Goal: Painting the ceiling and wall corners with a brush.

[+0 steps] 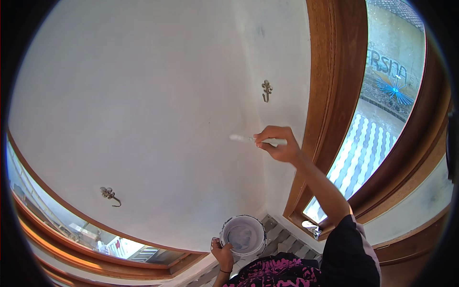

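Note:
My right hand (282,146) is raised in front of a white wall (153,115), its fingers closed round the pale handle of a paintbrush (243,138). The brush's whitish bristles point left, at or very near the wall; I cannot tell whether they touch. Low in front of my body, my left hand (223,256) grips the left rim of a round white bucket (262,234). Some greyish-white paint (243,237) lies at the bottom of the bucket and smears its inner wall.
One metal hook (267,91) sticks out above my right hand, another hook (110,195) at the lower left. A brown wooden window frame (332,91) borders the wall on the right. A second wooden-framed window (136,248) runs along the lower left. A crumpled whitish thing (311,227) lies by the right-hand sill.

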